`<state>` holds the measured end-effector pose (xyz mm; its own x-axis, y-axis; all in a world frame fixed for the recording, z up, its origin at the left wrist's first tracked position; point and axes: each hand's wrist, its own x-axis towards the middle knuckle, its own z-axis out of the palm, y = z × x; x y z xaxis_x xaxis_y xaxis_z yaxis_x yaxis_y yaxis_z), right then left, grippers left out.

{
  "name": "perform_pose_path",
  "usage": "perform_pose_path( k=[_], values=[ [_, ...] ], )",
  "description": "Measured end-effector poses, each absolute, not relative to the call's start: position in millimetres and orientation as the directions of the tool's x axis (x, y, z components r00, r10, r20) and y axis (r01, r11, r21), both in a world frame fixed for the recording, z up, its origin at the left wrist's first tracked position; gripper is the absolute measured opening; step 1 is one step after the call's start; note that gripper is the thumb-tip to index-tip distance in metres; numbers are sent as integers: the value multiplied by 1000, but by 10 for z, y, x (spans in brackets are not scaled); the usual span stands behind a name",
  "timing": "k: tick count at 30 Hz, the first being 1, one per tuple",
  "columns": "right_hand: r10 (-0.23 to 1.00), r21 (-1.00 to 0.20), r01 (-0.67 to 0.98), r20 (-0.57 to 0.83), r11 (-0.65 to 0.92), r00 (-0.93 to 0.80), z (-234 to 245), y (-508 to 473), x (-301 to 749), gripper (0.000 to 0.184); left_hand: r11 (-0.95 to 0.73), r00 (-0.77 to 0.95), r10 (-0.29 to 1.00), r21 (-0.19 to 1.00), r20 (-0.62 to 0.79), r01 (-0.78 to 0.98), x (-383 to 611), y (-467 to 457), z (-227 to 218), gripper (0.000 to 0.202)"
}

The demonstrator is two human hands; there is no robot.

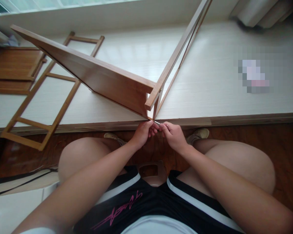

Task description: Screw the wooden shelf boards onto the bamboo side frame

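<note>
My right hand (174, 135) is closed in a pinch on a thin metal rod (157, 123), whose exact kind is too small to make out. The rod points at the near lower corner of a wooden frame (178, 58), which leans up to the right. My left hand (144, 132) is closed at that same corner, thumb against fingers. Whatever lies in its grip is hidden. A brown wooden panel (100, 74) stands tilted on its edge and meets the frame just beyond my hands.
The white ledge (210, 84) carries the wooden parts. To the left, a ladder-like wooden frame (63, 104) overhangs the ledge's front edge, beside a slatted wooden piece (14, 65). A blurred-out item (255, 76) lies at right. Below, a stool (152, 175) shows between my legs.
</note>
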<state>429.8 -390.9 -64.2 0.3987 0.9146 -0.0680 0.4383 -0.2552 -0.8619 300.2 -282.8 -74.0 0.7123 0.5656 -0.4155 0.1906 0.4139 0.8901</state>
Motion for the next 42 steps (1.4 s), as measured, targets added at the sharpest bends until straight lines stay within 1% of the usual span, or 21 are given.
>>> perform_pose_path(
  k=[1,2,3,5,6,8,10,12,14,16,18,20,22,27,32,38,42],
  values=[
    [909,-919,294,-134,-263,394,-639,-3897,4296,43,415,711,567,890,-416,189,3003,-2829,-735,43],
    [903,-951,132,-213,-279,373,-639,-3885,4296,46,419,710,567,888,-418,188,3004,-2831,-730,43],
    [895,-953,-30,-295,-303,336,-643,-3873,4298,48,424,709,567,886,-421,187,3005,-2833,-725,43],
    [875,-891,-286,-423,-353,235,-653,-3857,4309,50,439,705,562,878,-433,189,3007,-2836,-715,43],
    [870,-859,-360,-452,-365,197,-657,-3853,4316,51,449,704,558,873,-440,190,3008,-2837,-712,43],
    [875,-842,-412,-451,-349,179,-659,-3855,4328,51,469,707,547,864,-448,184,3010,-2839,-712,42],
    [887,-871,-381,-409,-310,214,-651,-3864,4335,52,492,718,537,856,-443,161,3013,-2843,-721,41],
    [896,-910,-302,-364,-284,255,-637,-3875,4334,53,510,727,529,849,-438,140,3018,-2849,-733,41],
    [907,-948,-193,-303,-255,291,-620,-3884,4327,53,517,735,524,846,-431,128,3026,-2857,-739,42],
    [912,-976,-41,-215,-214,349,-609,-3895,4318,52,515,735,524,847,-430,128,3040,-2866,-735,45],
    [907,-974,134,-115,-183,406,-608,-3910,4309,49,512,724,534,848,-437,134,3056,-2875,-725,47],
    [899,-943,289,-24,-166,438,-617,-3925,4302,47,511,710,545,848,-447,142,3070,-2883,-717,51],
    [897,-909,385,31,-158,442,-637,-3938,4301,46,509,703,549,848,-451,146,3075,-2891,-715,53],
    [891,-863,480,85,-157,445,-705,-3956,4316,48,528,752,516,843,-410,97,3063,-2900,-715,47],
    [894,-803,570,114,-174,433,-722,-3988,4339,46,549,753,489,826,-441,128,3069,-2890,-706,47],
    [903,-689,703,172,-174,393,-749,-4009,4382,41,552,779,461,825,-425,123,3075,-2892,-675,46],
    [901,-648,749,232,-137,366,-763,-3994,4399,39,499,740,479,840,-472,213,3079,-2894,-650,51]
  ],
)
